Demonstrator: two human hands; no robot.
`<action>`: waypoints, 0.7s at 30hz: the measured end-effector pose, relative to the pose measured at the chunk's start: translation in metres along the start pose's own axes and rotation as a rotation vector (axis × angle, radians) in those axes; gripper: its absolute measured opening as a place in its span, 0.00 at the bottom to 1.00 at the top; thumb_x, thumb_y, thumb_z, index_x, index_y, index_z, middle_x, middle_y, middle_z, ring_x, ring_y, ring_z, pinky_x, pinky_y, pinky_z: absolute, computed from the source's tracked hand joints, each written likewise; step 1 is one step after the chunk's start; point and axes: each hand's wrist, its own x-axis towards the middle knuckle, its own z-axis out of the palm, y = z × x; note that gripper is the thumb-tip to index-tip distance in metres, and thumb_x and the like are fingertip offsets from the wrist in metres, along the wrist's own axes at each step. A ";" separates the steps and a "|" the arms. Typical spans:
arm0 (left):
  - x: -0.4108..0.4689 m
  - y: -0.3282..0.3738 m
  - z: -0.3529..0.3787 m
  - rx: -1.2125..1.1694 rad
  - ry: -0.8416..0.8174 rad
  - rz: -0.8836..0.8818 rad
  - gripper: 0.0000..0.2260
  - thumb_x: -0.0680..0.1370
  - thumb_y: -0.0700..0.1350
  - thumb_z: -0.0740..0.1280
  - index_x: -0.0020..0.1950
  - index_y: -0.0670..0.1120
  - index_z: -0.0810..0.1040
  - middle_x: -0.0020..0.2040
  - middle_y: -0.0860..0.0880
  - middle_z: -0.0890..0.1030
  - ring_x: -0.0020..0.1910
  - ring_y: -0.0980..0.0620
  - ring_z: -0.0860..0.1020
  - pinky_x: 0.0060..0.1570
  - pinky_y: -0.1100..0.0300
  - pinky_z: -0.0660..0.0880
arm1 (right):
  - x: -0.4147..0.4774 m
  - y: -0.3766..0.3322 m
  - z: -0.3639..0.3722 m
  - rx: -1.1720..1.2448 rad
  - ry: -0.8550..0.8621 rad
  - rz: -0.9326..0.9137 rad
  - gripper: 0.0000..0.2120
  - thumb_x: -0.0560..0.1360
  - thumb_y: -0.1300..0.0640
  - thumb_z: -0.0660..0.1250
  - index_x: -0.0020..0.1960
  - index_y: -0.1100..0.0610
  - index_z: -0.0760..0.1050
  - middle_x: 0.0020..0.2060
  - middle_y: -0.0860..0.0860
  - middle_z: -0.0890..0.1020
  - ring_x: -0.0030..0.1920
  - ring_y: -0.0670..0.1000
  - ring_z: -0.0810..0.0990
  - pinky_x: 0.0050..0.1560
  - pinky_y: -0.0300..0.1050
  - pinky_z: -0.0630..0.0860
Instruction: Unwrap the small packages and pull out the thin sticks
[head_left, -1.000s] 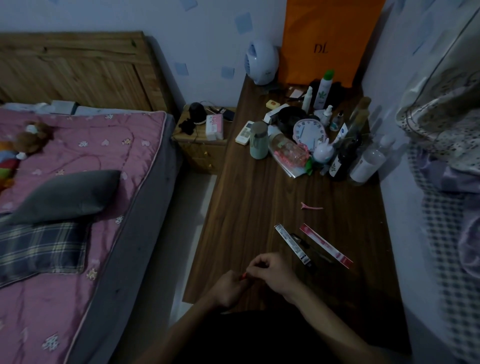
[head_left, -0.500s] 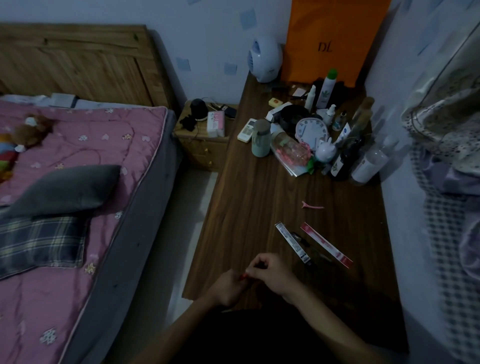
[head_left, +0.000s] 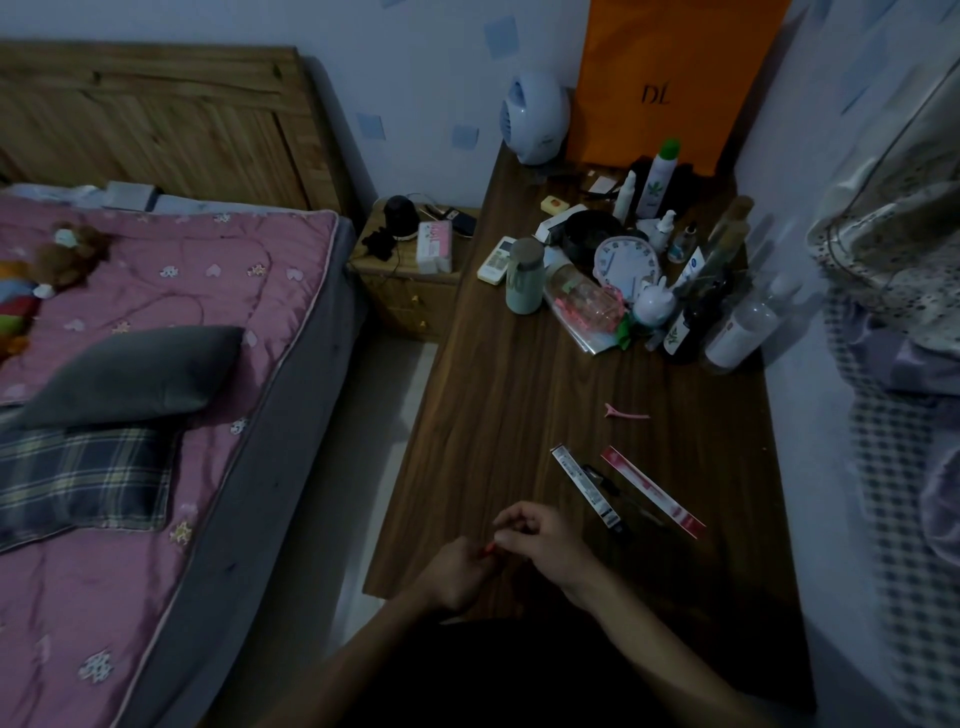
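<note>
My hands, left (head_left: 457, 574) and right (head_left: 540, 535), together pinch a small red piece (head_left: 488, 547); loosening could drop it off the bench (head_left: 519, 415) edge.

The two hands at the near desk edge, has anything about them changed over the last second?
Hardly anything. The left hand and right hand stay together over the dark wooden desk, both keeping their grip on the small red object between the fingertips. Nothing was let go. The two long flat packets and the pink hair clip lie where they were; only the camera shifted slightly.
</note>
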 end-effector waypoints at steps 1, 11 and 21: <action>0.000 0.000 0.000 0.014 0.000 0.004 0.17 0.80 0.51 0.62 0.32 0.47 0.71 0.31 0.52 0.71 0.22 0.67 0.67 0.27 0.68 0.61 | 0.000 0.001 0.000 -0.006 0.007 -0.004 0.03 0.74 0.64 0.72 0.47 0.59 0.81 0.36 0.48 0.80 0.38 0.41 0.78 0.38 0.30 0.74; -0.001 0.000 0.001 0.059 -0.012 -0.003 0.22 0.80 0.52 0.63 0.26 0.48 0.66 0.27 0.54 0.69 0.20 0.68 0.67 0.24 0.69 0.61 | 0.001 0.001 -0.003 -0.117 -0.009 0.018 0.04 0.72 0.60 0.74 0.41 0.52 0.81 0.35 0.45 0.83 0.38 0.39 0.80 0.42 0.35 0.75; -0.001 0.001 0.000 0.056 0.007 0.007 0.22 0.79 0.53 0.63 0.27 0.47 0.66 0.27 0.53 0.69 0.23 0.66 0.66 0.25 0.67 0.60 | -0.002 -0.001 -0.001 -0.011 -0.002 0.017 0.05 0.73 0.65 0.73 0.46 0.57 0.81 0.38 0.51 0.80 0.39 0.44 0.78 0.38 0.32 0.74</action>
